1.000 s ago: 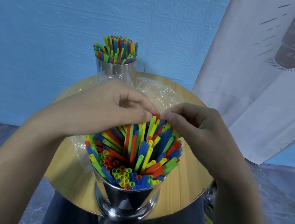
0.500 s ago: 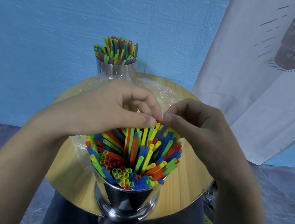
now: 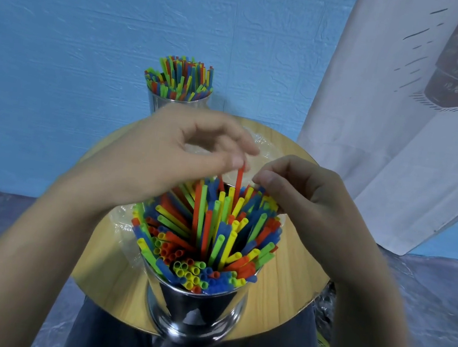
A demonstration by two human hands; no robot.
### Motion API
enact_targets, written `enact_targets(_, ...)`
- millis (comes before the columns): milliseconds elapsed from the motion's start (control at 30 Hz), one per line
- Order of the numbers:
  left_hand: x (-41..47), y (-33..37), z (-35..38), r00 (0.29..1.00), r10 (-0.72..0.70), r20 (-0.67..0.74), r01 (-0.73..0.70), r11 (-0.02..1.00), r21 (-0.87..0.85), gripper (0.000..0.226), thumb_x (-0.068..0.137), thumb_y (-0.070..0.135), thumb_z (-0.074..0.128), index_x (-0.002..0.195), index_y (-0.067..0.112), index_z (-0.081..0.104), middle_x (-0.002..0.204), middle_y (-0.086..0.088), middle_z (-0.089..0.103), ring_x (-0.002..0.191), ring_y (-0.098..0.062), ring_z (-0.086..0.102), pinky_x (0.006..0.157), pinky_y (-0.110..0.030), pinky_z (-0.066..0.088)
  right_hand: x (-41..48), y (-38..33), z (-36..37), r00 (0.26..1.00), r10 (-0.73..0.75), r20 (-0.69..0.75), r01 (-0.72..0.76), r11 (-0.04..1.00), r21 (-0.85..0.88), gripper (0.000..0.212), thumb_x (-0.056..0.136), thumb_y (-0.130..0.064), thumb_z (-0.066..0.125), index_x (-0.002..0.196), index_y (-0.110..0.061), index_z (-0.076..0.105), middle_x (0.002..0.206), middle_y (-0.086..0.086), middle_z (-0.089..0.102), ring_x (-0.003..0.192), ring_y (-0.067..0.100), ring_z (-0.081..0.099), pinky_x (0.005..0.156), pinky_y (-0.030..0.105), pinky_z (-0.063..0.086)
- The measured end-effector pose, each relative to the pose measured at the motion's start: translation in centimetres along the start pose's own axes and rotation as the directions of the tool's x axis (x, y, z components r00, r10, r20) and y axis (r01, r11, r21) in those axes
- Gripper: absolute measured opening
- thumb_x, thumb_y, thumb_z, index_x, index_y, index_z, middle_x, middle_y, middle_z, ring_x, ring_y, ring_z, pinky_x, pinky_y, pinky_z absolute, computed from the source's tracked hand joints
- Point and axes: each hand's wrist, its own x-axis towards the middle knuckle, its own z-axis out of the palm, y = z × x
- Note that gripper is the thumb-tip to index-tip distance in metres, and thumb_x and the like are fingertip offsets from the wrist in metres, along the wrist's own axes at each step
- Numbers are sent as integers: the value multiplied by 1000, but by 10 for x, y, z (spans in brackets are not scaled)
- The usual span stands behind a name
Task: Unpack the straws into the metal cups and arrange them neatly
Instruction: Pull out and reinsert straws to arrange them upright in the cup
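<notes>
A red straw [image 3: 238,183] is pinched by the left hand [image 3: 166,157] above the near cup [image 3: 196,310], while the right hand [image 3: 300,193], loosely curled, holds nothing; it probably needs reseating evenly.

On the tabletop [image 3: 111,280] the near cup [image 3: 196,310] holds straws [image 3: 209,228]; the far cup [image 3: 158,102], also filled, stands behind it.

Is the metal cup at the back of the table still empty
No, the far metal cup near the blue wall already holds a full bundle of coloured straws standing up above its rim.

left hand [image 3: 165,162]: thumb-finger pinch | right hand [image 3: 305,200]: curled, seemingly empty
</notes>
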Motion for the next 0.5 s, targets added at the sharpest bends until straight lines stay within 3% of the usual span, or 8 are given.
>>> enact_targets(100,3,-2,-4,963,68,-262,-92,992,-82,11,93,14,70,98,24,75,90,11,78,89,-7,72,87,-24,56,2,2,0,1000,-6,-18,6,1000,-16,20,103,-27,57,94,-15,71,87,-6,72,88,13,70,69,20,54)
enact_targets(233,6,-8,-21,844,78,-530,-200,964,-177,13,100,14,61,100,24,68,88,10,74,79,-12,67,76,-31,55,3,5,1,998,-27,-48,25,999,-39,20,104,-29,57,99,-20,74,96,-8,74,96,13,70,72,22,56)
enact_targets(367,5,-16,-34,752,-75,-655,-213,913,-348,10,106,16,54,104,21,62,96,5,69,79,-14,66,74,-27,54,3,5,2,998,-42,-48,40,998,-42,18,103,-32,59,108,-27,75,103,-9,75,106,17,69,83,38,59)
enact_targets(500,3,-26,-30,707,-212,-675,-170,875,-453,8,106,16,54,104,19,62,97,2,68,75,-13,68,75,-27,56,3,4,4,987,-110,-119,111,994,-3,20,102,-16,64,107,-31,76,96,-8,76,96,14,70,83,35,58)
